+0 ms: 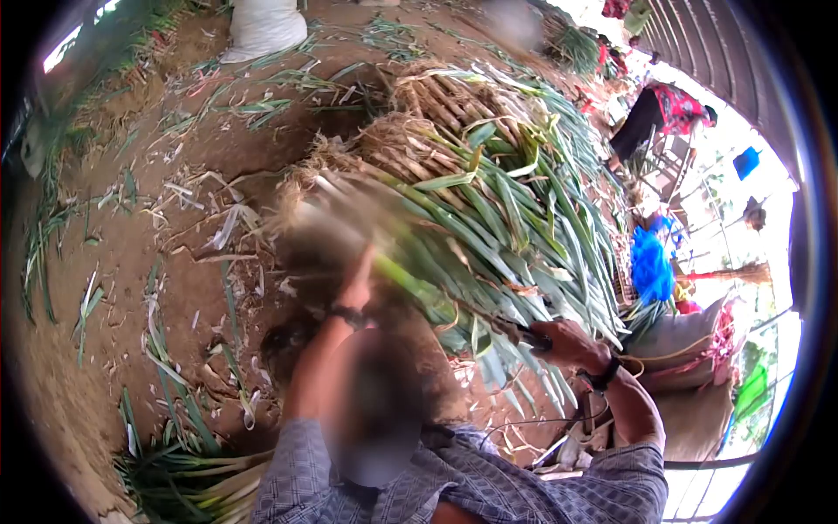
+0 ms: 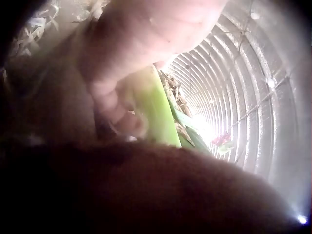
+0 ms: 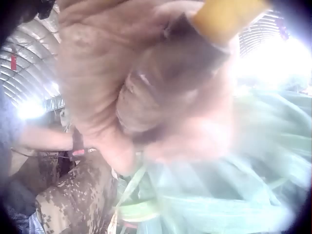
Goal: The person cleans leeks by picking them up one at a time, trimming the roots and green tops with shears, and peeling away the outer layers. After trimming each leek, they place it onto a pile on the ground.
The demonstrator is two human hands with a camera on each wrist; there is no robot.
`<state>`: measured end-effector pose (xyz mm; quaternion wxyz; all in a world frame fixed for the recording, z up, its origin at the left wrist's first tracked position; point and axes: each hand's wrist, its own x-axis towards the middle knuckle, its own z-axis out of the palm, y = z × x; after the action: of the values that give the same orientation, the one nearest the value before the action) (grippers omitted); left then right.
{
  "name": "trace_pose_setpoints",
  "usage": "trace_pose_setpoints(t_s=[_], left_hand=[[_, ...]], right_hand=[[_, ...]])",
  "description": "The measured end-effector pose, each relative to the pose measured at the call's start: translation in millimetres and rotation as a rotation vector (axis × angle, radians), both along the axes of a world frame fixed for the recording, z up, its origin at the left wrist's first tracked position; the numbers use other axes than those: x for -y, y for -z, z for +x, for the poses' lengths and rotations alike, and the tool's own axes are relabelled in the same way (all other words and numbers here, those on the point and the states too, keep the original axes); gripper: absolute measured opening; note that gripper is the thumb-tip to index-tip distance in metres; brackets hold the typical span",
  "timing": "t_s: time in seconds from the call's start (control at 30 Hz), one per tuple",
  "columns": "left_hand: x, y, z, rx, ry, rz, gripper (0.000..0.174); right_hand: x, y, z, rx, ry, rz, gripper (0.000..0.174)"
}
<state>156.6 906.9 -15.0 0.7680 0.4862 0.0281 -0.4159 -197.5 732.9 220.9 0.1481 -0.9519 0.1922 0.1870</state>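
Observation:
My left hand [image 1: 360, 272] is blurred at the root end of a large pile of green onions [image 1: 524, 227]. In the left wrist view, its fingers [image 2: 117, 109] curl round a pale green onion stalk [image 2: 158, 112]. My right hand [image 1: 572, 345] grips a dark-handled tool [image 1: 534, 339] over the leafy tops. Its narrow, brownish far part reaches left across the leaves. In the right wrist view, the dark handle [image 3: 161, 78], with a yellow section at one end, lies in my palm with the fingers wrapped round it.
Loose leaves and peelings litter the dirt floor [image 1: 113, 288]. More green onions [image 1: 209, 485] lie at bottom left. Stuffed sacks [image 1: 690, 384] and a blue plastic bag [image 1: 652, 266] stand at right; a white sack [image 1: 264, 31] is at the back. Another person [image 1: 668, 113] bends over beyond the pile.

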Motion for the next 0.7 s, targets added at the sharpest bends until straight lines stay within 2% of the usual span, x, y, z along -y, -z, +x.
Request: trace_pose_setpoints(t_s=[0.07, 0.1, 0.13, 0.23, 0.3, 0.33, 0.4, 0.5, 0.53, 0.57, 0.6, 0.67, 0.7], left_hand=[[-3, -17, -1, -0.031, -0.045, 0.069, 0.041], [0, 3, 3, 0.089, -0.052, 0.002, 0.038], [6, 52, 7, 0.206, -0.061, -0.063, 0.036], [8, 74, 2, 0.214, -0.125, -0.063, 0.025], [-5, 15, -10, -0.029, -0.083, -0.004, 0.022], [-6, 19, -10, 0.019, -0.078, -0.07, 0.018], [0, 76, -3, 0.182, -0.027, -0.131, 0.016], [-21, 24, -9, 0.217, 0.101, -0.204, 0.014], [-22, 39, -8, 0.287, 0.113, -0.231, 0.014], [-31, 6, -12, 0.058, 0.124, -0.286, 0.014], [-39, -29, -15, -0.177, 0.112, -0.327, 0.013], [-38, -35, -21, -0.195, 0.077, -0.371, 0.013], [-41, -35, -24, -0.205, 0.06, -0.392, 0.013]], right_hand=[[-9, 2, 4, 0.013, 0.002, 0.018, 0.024], [-9, 2, 9, 0.024, -0.009, 0.018, 0.024], [-2, 9, 14, 0.116, -0.009, 0.056, 0.022], [12, 18, 52, 0.155, -0.074, -0.007, 0.022], [18, 27, 83, 0.199, -0.133, 0.038, 0.024], [14, 27, 103, 0.17, -0.14, 0.037, 0.024], [11, 29, 141, 0.111, -0.166, 0.038, 0.024], [5, 36, 190, 0.077, -0.226, 0.072, 0.025], [3, 36, 204, 0.092, -0.255, 0.098, 0.025], [-1, 35, 219, 0.106, -0.283, 0.124, 0.025], [-4, 32, 234, 0.006, -0.308, 0.16, 0.028], [-19, 16, 252, 0.114, -0.408, 0.255, 0.031], [-25, 13, 262, 0.091, -0.433, 0.22, 0.032]])
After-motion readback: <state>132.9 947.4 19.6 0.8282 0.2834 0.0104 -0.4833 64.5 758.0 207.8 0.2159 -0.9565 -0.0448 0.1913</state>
